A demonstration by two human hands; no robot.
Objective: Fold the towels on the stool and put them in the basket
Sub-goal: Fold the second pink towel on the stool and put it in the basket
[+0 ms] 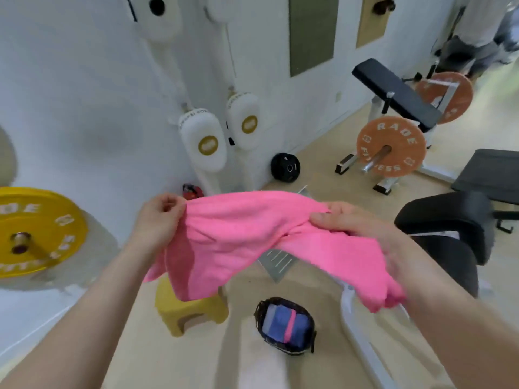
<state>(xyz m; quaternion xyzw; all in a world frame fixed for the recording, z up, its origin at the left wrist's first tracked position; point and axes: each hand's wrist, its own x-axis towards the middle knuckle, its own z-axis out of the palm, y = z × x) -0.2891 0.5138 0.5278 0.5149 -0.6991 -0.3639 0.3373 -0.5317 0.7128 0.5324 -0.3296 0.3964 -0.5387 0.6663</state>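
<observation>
The pink towel [247, 237] hangs in the air, spread between both hands above the stool and the floor. The left grip [160, 217] has its fingers curled and pinches the towel's upper left corner. The right grip [356, 223] is clamped on the upper edge farther right, thumb on top of the cloth. From there one loose end trails down past the right wrist, and that part is blurred. Between the hands the cloth sags and creases, and its left part drops in a long fold.

Below that fold stands the yellow stool [193, 310] on the floor [157, 357]; the towel hides its top. Just right of the stool sits the dark woven basket [259, 307], also on the floor. In it lie folded towels [280, 322], blue ones with a strip of pink between them.

A white tube frame [354, 332] runs along the floor right of the basket, with a black chair [449, 228] beyond it. Against the white wall lean white pads [203, 144] with gold rounds, and a black plate [285, 167] rests at the wall's foot. A yellow plate [36, 231] on a bar fills the left edge. Farther back stands a bench [398, 91] with an orange plate [390, 147], and a person [477, 29] stands in the far corner.
</observation>
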